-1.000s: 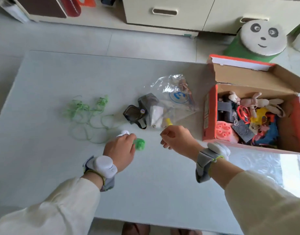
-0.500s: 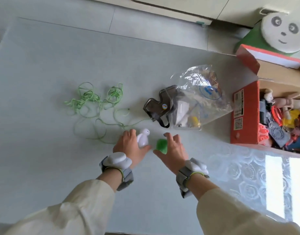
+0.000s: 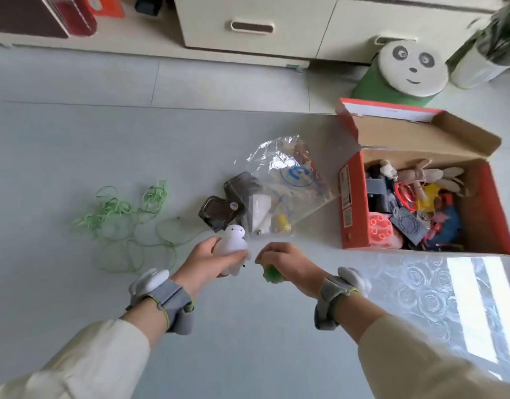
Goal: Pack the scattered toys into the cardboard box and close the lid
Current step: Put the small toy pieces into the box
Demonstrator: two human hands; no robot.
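My left hand (image 3: 210, 259) holds a white round-bodied figure toy (image 3: 233, 241) above the table. Just to its right, my right hand (image 3: 285, 262) grips a small green toy (image 3: 272, 274), mostly hidden by the fingers. The red cardboard box (image 3: 352, 197) stands open at the right, its lid (image 3: 415, 133) flipped back, with several toys inside. On the table beyond my hands lie a clear plastic bag of small items (image 3: 285, 191) and a dark flat case (image 3: 223, 207). A tangle of green string (image 3: 124, 214) lies to the left.
The pale table (image 3: 75, 154) reaches to its far edge near the box. On the floor behind are a panda-faced green stool (image 3: 403, 70), a potted plant (image 3: 489, 44) and a cream drawer cabinet (image 3: 253, 27).
Both hands closed on the toys and lifted them off the table: the left hand took the white figure, the right hand took the green toy. The view tilted up and right.
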